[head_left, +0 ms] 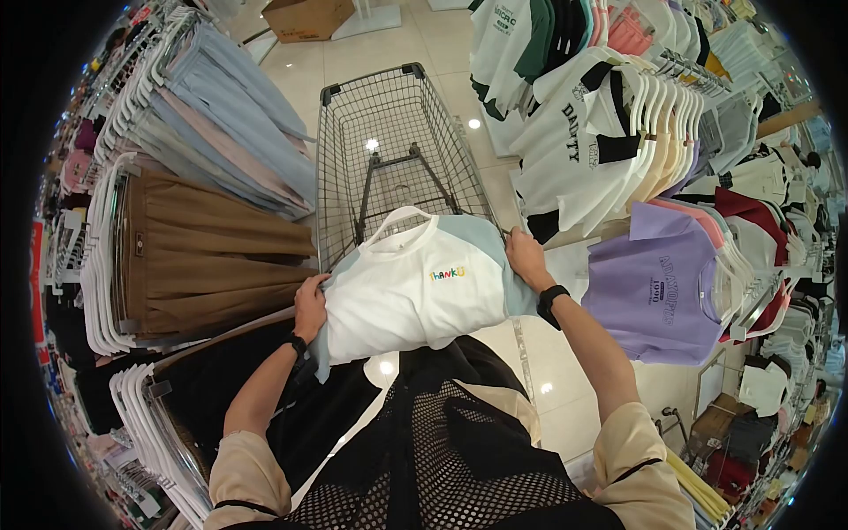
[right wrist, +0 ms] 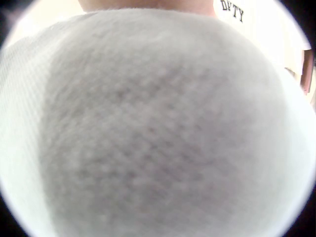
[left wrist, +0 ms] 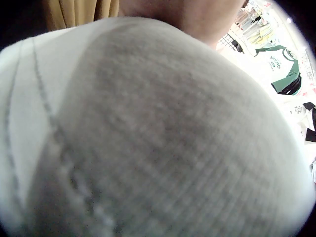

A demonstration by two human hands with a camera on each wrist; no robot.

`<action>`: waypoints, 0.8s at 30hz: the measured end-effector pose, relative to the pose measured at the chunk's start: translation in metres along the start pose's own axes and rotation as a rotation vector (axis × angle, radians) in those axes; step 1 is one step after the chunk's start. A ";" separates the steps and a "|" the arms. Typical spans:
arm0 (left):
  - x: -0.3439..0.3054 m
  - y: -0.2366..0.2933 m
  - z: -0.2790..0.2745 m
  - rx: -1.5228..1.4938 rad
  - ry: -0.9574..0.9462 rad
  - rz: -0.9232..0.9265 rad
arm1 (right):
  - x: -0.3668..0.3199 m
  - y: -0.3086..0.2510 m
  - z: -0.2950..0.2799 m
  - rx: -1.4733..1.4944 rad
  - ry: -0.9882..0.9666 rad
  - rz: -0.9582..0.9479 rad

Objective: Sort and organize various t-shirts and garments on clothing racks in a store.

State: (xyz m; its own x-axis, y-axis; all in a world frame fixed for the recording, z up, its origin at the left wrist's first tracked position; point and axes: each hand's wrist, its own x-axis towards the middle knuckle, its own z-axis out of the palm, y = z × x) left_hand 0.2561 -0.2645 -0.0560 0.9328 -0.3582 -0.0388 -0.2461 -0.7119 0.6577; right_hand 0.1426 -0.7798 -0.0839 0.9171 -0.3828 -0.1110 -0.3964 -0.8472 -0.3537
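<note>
A white T-shirt with pale blue sleeves and a small colourful "THANK" print lies spread between my hands at the near end of the shopping cart. Its white hanger pokes out of the neckline toward the cart. My left hand grips the shirt's left side by the sleeve, and my right hand grips the other sleeve; the fingertips are partly hidden. Close cloth of the T-shirt fills most of the left wrist view, and the right wrist view is likewise covered by its fabric.
The wire shopping cart stands ahead in the aisle. Brown trousers and light blue ones hang close on the left. On the right hang a white "DAINTY" shirt and a purple T-shirt. A cardboard box sits beyond.
</note>
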 end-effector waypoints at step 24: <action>-0.008 -0.001 -0.006 0.006 -0.016 -0.023 | -0.016 -0.005 0.005 0.019 -0.020 0.019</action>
State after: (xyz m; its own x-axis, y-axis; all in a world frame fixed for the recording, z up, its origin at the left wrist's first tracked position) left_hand 0.2501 -0.2573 -0.0516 0.9340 -0.3512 -0.0656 -0.2262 -0.7234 0.6523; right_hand 0.1305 -0.7676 -0.0855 0.9102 -0.3913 -0.1359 -0.4131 -0.8327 -0.3687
